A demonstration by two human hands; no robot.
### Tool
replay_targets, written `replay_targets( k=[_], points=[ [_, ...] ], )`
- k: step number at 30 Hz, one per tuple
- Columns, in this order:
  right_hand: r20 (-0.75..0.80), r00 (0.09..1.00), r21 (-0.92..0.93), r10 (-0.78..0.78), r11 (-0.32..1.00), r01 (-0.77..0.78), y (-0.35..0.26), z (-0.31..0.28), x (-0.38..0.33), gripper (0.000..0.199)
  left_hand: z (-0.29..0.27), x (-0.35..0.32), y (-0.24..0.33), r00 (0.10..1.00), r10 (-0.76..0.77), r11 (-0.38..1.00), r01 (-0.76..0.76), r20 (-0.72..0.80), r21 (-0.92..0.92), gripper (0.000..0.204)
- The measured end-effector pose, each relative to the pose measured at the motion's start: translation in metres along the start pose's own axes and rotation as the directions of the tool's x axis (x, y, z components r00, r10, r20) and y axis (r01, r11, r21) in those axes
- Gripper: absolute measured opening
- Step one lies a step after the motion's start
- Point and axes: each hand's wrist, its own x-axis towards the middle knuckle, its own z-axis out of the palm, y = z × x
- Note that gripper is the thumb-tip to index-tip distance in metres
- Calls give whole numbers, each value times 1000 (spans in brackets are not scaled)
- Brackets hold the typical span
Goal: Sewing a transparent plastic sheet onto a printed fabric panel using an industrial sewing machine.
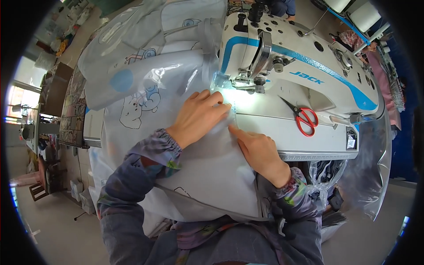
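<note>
A pale, glossy sheet [207, 170] with cartoon animal prints lies bunched over the bed of a white sewing machine [282, 57] with a blue stripe. Its right edge runs toward me from the lit needle area. My left hand [198, 115] rests on the sheet just in front of the presser foot, fingers bent and closed on the material by the edge. Close by on the right, my right hand [261, 152] is closed at the same edge, its index finger pointing toward the needle. The fingertips' grip underneath is partly hidden.
Red-handled scissors [305, 121] lie on the machine bed, right of the needle. More printed sheet [145, 39] is heaped at the far left. Thread cones [364, 18] stand at the back right. Clear plastic [366, 176] hangs off the table's right end.
</note>
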Motion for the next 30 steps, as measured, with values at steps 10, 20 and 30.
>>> replay_targets(
  k=[10, 20, 30],
  points=[
    [-69, 996, -287, 52, 956, -69, 10, 1, 18, 44, 17, 15, 2, 999, -24, 984, 29, -31, 174, 11],
    [-116, 989, -401, 92, 907, -131, 10, 6, 51, 48, 22, 27, -17, 1000, 28, 985, -28, 0, 168, 16],
    [262, 957, 921, 122, 263, -286, 74, -29, -94, 90, -59, -264, -42, 204, -843, 416, 834, -497, -362, 38]
  ],
)
